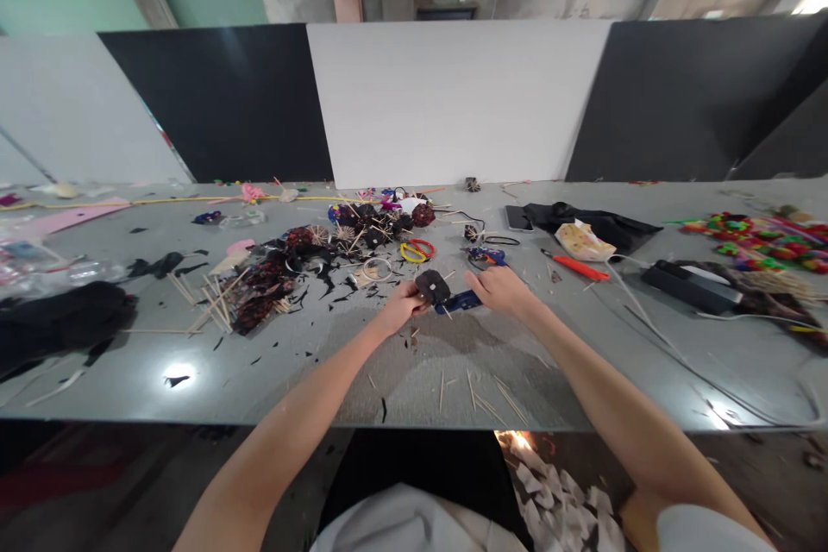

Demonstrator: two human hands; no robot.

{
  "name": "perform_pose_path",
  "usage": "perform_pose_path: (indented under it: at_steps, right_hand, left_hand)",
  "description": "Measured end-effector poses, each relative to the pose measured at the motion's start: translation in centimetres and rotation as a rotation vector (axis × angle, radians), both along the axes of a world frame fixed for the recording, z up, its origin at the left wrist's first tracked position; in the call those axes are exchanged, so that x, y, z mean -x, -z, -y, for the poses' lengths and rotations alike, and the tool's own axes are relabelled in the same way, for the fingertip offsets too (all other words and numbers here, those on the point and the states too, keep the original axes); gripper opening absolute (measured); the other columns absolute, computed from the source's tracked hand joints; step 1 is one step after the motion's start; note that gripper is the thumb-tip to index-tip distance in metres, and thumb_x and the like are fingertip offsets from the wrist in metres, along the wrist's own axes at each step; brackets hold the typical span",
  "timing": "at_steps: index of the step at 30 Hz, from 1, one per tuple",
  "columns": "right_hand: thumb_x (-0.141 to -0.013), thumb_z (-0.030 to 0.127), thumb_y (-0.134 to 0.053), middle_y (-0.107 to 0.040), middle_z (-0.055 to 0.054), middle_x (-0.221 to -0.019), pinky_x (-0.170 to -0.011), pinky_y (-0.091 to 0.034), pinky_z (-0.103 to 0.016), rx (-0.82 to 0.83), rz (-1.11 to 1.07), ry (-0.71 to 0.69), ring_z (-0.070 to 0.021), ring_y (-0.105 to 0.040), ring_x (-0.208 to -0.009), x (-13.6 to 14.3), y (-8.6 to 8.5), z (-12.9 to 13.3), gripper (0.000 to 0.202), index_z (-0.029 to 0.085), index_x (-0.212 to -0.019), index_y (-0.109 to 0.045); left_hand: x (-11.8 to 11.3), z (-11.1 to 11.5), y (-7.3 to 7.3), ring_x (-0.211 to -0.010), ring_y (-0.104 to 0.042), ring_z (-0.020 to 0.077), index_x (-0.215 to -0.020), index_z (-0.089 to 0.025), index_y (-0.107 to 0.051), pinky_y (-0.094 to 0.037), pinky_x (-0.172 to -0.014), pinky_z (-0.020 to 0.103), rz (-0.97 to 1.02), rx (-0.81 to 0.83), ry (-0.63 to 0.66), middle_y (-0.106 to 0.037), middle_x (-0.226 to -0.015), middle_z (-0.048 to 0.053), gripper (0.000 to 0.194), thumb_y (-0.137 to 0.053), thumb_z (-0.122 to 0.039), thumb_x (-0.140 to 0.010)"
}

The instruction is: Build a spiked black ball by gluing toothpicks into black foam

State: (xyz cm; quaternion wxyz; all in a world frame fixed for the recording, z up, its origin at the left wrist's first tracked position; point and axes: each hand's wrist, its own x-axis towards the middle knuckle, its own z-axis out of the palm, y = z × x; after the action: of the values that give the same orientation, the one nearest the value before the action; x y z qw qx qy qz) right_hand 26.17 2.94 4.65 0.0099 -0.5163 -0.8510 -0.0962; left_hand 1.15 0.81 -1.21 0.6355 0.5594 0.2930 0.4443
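Near the middle of the table, my left hand (404, 304) pinches a black, round, flower-like piece (432, 286) with a small pale centre. My right hand (498, 286) is closed around a dark blue tool (461, 303). Its tip points left and lies close below the black piece; whether they touch I cannot tell, nor exactly what kind of tool it is. Just behind my right hand lies another blue tool (486, 256), partly hidden. Scissors with red and yellow handles (417, 251) lie beyond my left hand.
To the left are a heap of dark bundles (262, 289), loose wooden sticks (216, 302) and black scraps. A phone (518, 218), an orange-handled cutter (575, 266), a black box (689, 286) and a white cable (653, 328) lie to the right. Thin sticks (475, 392) lie near the front edge.
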Motion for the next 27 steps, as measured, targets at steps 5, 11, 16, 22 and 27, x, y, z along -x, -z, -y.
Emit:
perform_pose_path:
  at_steps: [5, 11, 16, 22, 27]
  right_hand:
    - [-0.113, 0.043, -0.024, -0.078, -0.021, -0.090, -0.082, -0.043, -0.037, -0.002, -0.043, 0.004, -0.0277, -0.071, -0.087, -0.27, 0.09, -0.07, 0.067, 0.015, -0.084, -0.077]
    - [-0.111, 0.042, -0.024, -0.075, -0.022, -0.087, -0.081, -0.042, -0.040, -0.013, -0.084, -0.021, -0.0291, -0.068, -0.087, -0.71, 0.36, -0.06, 0.062, 0.014, -0.094, -0.076]
    - [-0.110, 0.043, -0.020, -0.073, -0.020, -0.084, -0.083, -0.043, -0.040, 0.016, -0.149, -0.047, -0.0276, -0.065, -0.084, -0.97, 0.83, -0.43, 0.063, 0.015, -0.098, -0.075]
    - [-0.110, 0.043, -0.015, -0.073, -0.021, -0.087, -0.084, -0.043, -0.042, 0.067, -0.206, -0.031, -0.0289, -0.066, -0.087, -0.37, 0.45, -0.01, 0.069, 0.018, -0.079, -0.071]
    - [-0.110, 0.051, -0.012, -0.069, -0.017, -0.077, -0.076, -0.040, -0.037, 0.064, -0.279, -0.031, -0.0246, -0.061, -0.076, -0.12, 0.25, 0.47, 0.073, 0.020, -0.070, -0.065]
  left_hand:
    - [0.03, 0.13, -0.17, -0.049, -0.030, 0.0099, -0.066, -0.021, -0.048, -0.022, -0.055, 0.025, -0.017, 0.002, -0.004, -0.040, -0.053, -0.004, 0.026, -0.071, -0.033, -0.067]
    - [-0.01, 0.38, -0.47, -0.049, -0.030, 0.0095, -0.065, -0.021, -0.046, -0.021, -0.054, 0.025, -0.021, 0.014, -0.002, -0.040, -0.054, -0.004, 0.028, -0.072, -0.033, -0.067]
    - [0.09, -0.02, 0.10, -0.049, -0.032, 0.0093, -0.068, -0.021, -0.048, -0.024, -0.053, 0.024, 0.018, 0.000, -0.010, -0.041, -0.055, -0.005, 0.026, -0.071, -0.032, -0.066]
    - [0.31, -0.24, 0.13, -0.048, -0.032, 0.0089, -0.068, -0.020, -0.048, -0.023, -0.054, 0.025, 0.043, -0.008, -0.010, -0.044, -0.056, -0.005, 0.031, -0.074, -0.037, -0.070]
    - [0.48, -0.27, -0.25, -0.047, -0.031, 0.0083, -0.064, -0.020, -0.046, -0.020, -0.054, 0.026, 0.037, -0.033, -0.028, -0.041, -0.054, -0.006, 0.040, -0.076, -0.044, -0.072]
